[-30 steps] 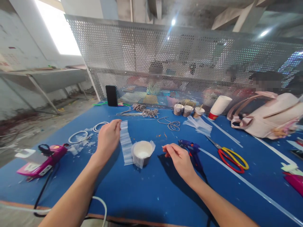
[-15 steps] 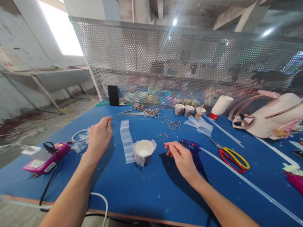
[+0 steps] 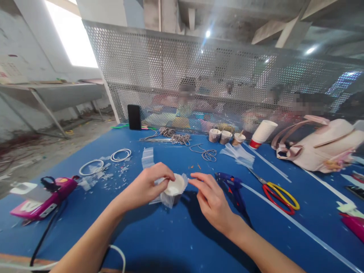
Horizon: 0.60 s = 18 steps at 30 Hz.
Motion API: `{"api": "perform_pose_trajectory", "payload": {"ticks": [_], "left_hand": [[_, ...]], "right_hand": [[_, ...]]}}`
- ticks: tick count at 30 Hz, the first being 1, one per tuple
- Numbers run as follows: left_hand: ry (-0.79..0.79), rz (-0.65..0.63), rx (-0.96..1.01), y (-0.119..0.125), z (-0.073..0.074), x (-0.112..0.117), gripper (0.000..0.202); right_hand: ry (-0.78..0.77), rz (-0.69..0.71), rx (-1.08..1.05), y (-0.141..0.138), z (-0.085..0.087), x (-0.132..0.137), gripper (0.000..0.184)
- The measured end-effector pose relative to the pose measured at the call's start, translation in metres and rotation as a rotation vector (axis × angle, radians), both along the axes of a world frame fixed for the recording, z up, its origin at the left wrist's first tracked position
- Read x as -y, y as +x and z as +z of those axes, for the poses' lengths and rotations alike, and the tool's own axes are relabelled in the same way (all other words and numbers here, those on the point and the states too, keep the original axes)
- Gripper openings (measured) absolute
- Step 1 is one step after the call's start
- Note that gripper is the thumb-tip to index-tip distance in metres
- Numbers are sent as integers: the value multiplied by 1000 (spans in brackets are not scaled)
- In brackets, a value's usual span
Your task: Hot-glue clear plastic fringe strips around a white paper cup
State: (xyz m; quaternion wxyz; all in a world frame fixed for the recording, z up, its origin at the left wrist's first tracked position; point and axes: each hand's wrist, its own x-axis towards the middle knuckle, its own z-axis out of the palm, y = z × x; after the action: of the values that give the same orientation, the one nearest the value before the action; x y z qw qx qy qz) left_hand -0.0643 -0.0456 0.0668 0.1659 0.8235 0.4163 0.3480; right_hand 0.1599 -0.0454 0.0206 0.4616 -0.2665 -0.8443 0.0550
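Observation:
A small white cup [image 3: 174,188] wrapped in clear pleated plastic stands near the middle of the blue table [image 3: 182,235]. My left hand [image 3: 145,185] is curled around the cup's left rim, fingers closed on it. Just right of the cup, my right hand [image 3: 209,199] reaches toward its rim with thumb and forefinger pinched together; whether they hold anything is too small to tell. A strip of clear pleated plastic [image 3: 148,157] lies flat behind my left hand.
A blue glue gun [image 3: 231,185] lies right of my right hand, with red-and-yellow scissors [image 3: 277,189] beyond. A pink glue gun [image 3: 42,199] sits at left, white rings [image 3: 121,154] behind it. Paper cups [image 3: 263,132], a pink bag [image 3: 321,146], a phone [image 3: 134,116] and a mesh screen line the back.
My left hand swung from the left of the plastic strip over to the cup and closed on its rim. My right hand moved left, close to the cup.

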Motion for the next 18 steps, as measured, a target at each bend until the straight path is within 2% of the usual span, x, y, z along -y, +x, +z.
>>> {"api": "perform_pose_trajectory", "payload": {"ticks": [2,4,7,10,13,18], "left_hand": [[94,-72,-47,5,-5,1,24],[145,-73,-106,9,-12,0,27],[136,-53,-159,15,-24,-5,28],[72,40,-112,20,-31,-9,19],[-16,166,-69,26,-32,-11,6],[-142,283,-67,36,-26,-13,9]], "right_hand": [[39,-15,52,-2,-6,-2,51],[46,-27,80,-3,-11,-5,53],[31,-37,73,-4,-16,-7,52],[3,-37,22,-5,-18,-6,47],[-26,-47,-17,-6,-17,-3,42],[-85,-51,-39,-7,-15,-2,38]]}}
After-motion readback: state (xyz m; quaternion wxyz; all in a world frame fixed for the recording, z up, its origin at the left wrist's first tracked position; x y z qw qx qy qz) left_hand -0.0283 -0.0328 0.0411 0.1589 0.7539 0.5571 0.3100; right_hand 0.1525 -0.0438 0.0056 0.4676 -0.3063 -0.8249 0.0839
